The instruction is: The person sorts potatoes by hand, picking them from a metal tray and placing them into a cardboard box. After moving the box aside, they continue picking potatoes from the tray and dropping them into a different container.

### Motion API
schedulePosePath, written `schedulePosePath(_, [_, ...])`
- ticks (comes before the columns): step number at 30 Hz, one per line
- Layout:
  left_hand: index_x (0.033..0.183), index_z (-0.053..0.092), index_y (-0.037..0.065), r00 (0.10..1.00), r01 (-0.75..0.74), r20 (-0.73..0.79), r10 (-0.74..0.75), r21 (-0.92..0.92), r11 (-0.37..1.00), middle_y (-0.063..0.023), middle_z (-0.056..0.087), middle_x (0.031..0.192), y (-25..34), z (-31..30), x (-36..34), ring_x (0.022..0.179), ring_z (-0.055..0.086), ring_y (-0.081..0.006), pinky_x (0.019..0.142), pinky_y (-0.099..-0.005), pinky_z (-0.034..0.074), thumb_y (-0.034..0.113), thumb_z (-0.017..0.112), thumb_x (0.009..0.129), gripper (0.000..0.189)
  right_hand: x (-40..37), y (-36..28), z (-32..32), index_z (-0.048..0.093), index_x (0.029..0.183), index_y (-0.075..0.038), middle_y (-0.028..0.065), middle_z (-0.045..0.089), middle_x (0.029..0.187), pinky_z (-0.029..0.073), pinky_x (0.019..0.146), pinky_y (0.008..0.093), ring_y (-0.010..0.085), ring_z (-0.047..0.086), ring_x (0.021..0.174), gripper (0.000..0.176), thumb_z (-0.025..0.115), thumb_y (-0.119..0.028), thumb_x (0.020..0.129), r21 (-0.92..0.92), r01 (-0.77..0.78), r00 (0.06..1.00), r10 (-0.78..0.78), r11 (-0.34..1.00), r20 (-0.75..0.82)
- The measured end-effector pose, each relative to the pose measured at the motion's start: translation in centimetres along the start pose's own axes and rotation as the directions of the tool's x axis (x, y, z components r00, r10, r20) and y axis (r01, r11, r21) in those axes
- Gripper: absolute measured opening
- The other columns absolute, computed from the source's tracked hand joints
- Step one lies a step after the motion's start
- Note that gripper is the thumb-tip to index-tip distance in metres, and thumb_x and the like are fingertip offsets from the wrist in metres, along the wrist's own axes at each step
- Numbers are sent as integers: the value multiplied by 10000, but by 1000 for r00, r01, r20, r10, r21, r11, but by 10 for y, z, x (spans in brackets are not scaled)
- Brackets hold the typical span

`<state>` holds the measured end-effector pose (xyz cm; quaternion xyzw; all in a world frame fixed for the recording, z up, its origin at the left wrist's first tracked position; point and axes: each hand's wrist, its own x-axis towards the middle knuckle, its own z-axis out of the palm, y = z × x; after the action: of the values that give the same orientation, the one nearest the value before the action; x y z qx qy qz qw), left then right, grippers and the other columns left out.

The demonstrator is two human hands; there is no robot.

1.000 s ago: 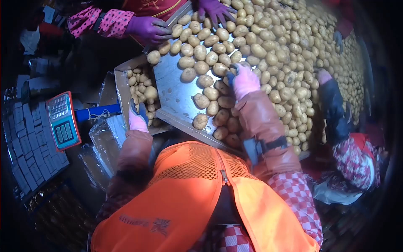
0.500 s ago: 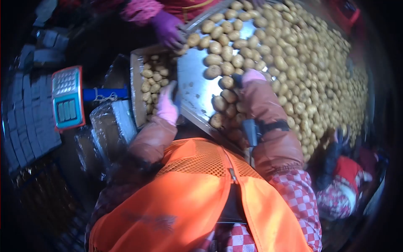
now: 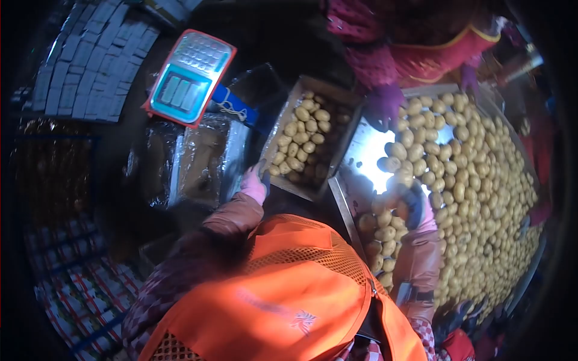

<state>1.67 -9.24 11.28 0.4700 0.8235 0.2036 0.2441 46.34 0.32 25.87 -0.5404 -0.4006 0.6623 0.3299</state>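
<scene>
My left hand [image 3: 255,184] rests at the box's [image 3: 301,191] near edge, my right hand [image 3: 415,206] among potatoes [image 3: 469,180] on the counter [image 3: 367,150]; I cannot tell either grip.

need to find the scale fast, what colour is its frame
Red-orange, with teal inside it, on the flat weighing scale; the head view shows it best.

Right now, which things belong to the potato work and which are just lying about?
In hand: left hand at the cardboard box rim; boxed potatoes; right hand on the potato pile; metal table.
Lying about: weighing scale; plastic-wrapped bundles; stacked flat packs.
</scene>
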Motion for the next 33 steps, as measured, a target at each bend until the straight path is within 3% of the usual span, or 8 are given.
schedulePosePath(10, [1318,614,149,987,-145,-60,146,15,989,-186,627,1262,-8,6,21,1170,585,-397,1008,-449,479,174,657,884,437,50,-31,175,600,1220,-60,89,653,1074,547,845,328,183,633,1010,488,828,-179,805,-42,-350,902,349,936,256])
schedulePosePath(14, [1351,601,181,997,77,0,-77,62,995,-180,619,1295,-18,-12,18,1212,574,-387,1027,-431,475,190,665,892,463,70,47,133,568,1277,-18,116,644,1155,510,881,357,229,615,1043,466,739,-195,882,-264,48,963,26,963,269])
schedulePosePath(17, [1354,601,201,994,97,-40,-97,-4,995,-176,616,1307,-65,12,26,1227,572,-374,1039,-425,470,189,667,895,463,55,63,90,565,1359,-18,116,654,1213,516,949,360,234,617,1126,450,671,-146,941,-532,747,651,-276,399,707])
schedulePosePath(23, [1298,641,128,996,-19,-87,10,-101,995,-207,658,1218,-47,9,41,1194,594,-377,1030,-426,467,197,613,950,356,-23,66,71,601,1313,-3,58,668,1121,522,844,298,161,621,950,349,612,-117,984,27,-121,970,113,992,214])
schedulePosePath(27, [1311,626,124,978,-154,131,159,-50,987,-209,652,1197,-6,-1,55,1158,601,-376,996,-433,478,186,616,937,379,-52,99,67,601,1294,16,85,668,1091,530,810,298,157,634,898,341,568,-158,1003,-350,59,992,-15,935,128])
schedulePosePath(28, [1320,616,124,942,-224,249,226,-36,974,-207,647,1198,3,2,58,1148,603,-375,985,-436,481,191,620,932,394,-53,107,64,614,1250,30,98,666,1035,534,717,313,171,639,798,321,566,-166,1000,284,-393,919,366,875,145])
schedulePosePath(31, [1385,558,164,858,-394,401,320,117,911,-209,587,1306,43,20,63,1203,590,-348,1009,-427,485,226,642,925,472,-71,114,73,636,1194,36,98,656,950,515,633,316,184,619,703,301,557,-189,1009,-408,73,997,-78,910,5])
schedulePosePath(33, [1409,527,181,834,-401,482,269,194,895,-213,557,1335,52,46,75,1208,579,-365,1017,-440,478,240,655,918,511,-80,127,79,647,1163,40,103,649,902,497,625,300,178,607,696,293,537,-192,1020,-76,-11,989,0,997,-145])
